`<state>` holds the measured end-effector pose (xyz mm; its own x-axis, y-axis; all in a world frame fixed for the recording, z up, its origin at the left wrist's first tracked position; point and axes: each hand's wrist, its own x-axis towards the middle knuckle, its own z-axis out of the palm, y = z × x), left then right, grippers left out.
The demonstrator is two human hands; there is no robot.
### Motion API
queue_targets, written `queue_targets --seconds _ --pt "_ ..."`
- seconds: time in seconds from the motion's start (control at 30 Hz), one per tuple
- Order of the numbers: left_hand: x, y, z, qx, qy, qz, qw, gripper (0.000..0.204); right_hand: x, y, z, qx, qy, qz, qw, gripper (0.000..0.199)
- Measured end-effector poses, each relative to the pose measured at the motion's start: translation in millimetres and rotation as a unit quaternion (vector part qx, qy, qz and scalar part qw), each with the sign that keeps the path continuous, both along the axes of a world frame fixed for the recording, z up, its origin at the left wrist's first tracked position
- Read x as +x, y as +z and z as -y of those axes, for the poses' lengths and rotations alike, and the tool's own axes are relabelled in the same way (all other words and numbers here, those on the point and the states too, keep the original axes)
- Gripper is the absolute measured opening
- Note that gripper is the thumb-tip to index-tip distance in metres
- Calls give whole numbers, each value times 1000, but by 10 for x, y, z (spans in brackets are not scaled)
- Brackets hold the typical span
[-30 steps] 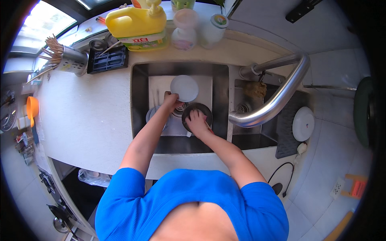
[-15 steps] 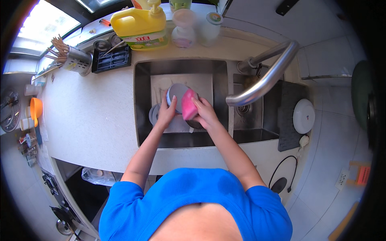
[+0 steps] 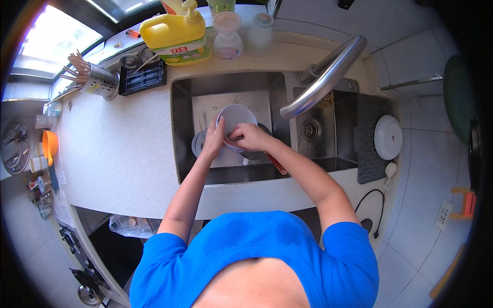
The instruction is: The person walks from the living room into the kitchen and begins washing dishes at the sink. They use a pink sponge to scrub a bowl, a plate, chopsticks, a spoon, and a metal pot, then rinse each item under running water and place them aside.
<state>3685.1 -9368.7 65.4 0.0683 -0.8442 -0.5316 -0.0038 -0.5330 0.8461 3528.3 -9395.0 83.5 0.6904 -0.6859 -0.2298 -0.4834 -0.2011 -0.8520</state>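
In the head view, the person leans over a steel sink (image 3: 179, 133) set in a pale speckled counter (image 3: 118, 154). The left hand (image 3: 213, 141) is curled around the nine o'clock rim of a white bowl (image 3: 235, 117), gripping it tilted above the sink's left basin. The right hand (image 3: 250, 137) is closed on a pink sponge (image 3: 229, 142), of which only a sliver shows, pressed against the bowl's lower edge at about six o'clock. A dark round dish (image 3: 257, 153) lies under the right hand, and a grey plate (image 3: 197, 143) peeks out at nine o'clock of the left hand. The curved steel tap (image 3: 321, 82) arches over the divider at two o'clock of the bowl. A yellow detergent jug (image 3: 174, 32) stands at eleven o'clock behind the sink, and a white plate (image 3: 387, 137) rests on the dark mat (image 3: 365, 154) at three o'clock.
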Motion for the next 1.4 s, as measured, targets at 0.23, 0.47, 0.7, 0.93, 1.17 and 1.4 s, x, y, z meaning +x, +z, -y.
queue_targets --seconds 0.23,0.47,0.7,0.93,1.17,1.4 --pt "-111 39 -34 -69 -109 117 985 46 -285 -161 53 -508 47 -121 852 9" --pt "-285 -188 -57 -58 56 60 995 36 216 -305 -339 10 -264 -52 963 18" --pt "54 -516 -124 -45 -32 -3 998 38 -238 45 -333 -287 61 -191 937 15" --pt "-305 -116 -107 95 -84 -50 991 49 -382 -201 -189 -506 45 -193 839 11" --pt "-135 -394 -212 286 137 -330 889 39 -310 285 -579 -183 -297 -33 937 21" --pt "-207 -445 -378 380 152 -620 669 26 -193 166 -710 -227 -331 121 908 30"
